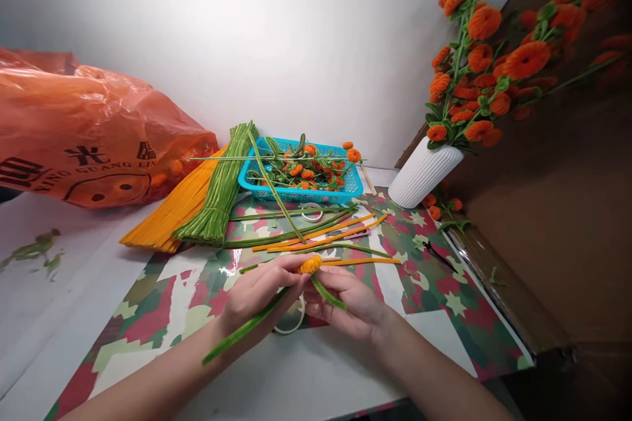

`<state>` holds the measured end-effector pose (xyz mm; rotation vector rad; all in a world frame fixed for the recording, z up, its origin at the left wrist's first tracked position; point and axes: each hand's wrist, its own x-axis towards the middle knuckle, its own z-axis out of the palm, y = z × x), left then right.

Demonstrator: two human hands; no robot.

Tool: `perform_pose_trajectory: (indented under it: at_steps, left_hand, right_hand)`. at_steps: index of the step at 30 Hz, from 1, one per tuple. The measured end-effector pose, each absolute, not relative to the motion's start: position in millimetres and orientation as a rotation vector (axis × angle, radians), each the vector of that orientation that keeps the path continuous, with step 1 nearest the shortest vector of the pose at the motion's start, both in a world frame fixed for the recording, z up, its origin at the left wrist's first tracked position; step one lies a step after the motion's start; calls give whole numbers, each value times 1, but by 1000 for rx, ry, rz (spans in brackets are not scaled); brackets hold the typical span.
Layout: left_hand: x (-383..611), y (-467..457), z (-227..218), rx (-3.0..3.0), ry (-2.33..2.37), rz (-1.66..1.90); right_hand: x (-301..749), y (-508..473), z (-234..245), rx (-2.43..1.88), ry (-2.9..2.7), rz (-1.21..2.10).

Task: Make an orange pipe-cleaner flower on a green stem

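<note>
Near the table's front, my two hands meet around a small orange pipe-cleaner flower. My left hand pinches the flower from the left, fingers closed on it. A green pipe cleaner runs out under the flower, one end slanting down left across my left hand. Its shorter end sticks out to the right, over the fingers of my right hand. Those right fingers are curled below the flower at the green stem; their tips are partly hidden. Loose orange pipe cleaners and green pipe cleaners lie just beyond my hands.
A blue basket holds finished flowers and leaves. Left of it lie a green pipe-cleaner bundle, an orange bundle and an orange plastic bag. A white vase of orange flowers leans at right, near black tweezers.
</note>
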<state>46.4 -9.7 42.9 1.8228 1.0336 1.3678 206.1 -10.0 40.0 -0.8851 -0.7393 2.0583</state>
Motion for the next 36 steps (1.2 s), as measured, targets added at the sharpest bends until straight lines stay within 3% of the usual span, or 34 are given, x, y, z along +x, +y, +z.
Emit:
perform_pose_trajectory:
  at_steps: [7, 13, 19, 26, 36]
  left_hand:
    - [47, 7, 59, 1194, 1046, 964]
    - [48, 7, 53, 994, 836, 660]
    - [49, 4, 55, 1036, 811, 542]
    - [45, 9, 53, 812, 755, 677]
    - [45, 10, 55, 798, 857, 793]
  right_hand:
    - [220, -7, 45, -1155, -1160, 1146]
    - [212, -2, 41, -1065, -1379, 1249]
    - [207, -2, 34, -958, -1195, 1593]
    - [212, -5, 44, -1077, -995, 1340]
    - [221, -13, 41, -882, -1457, 1039]
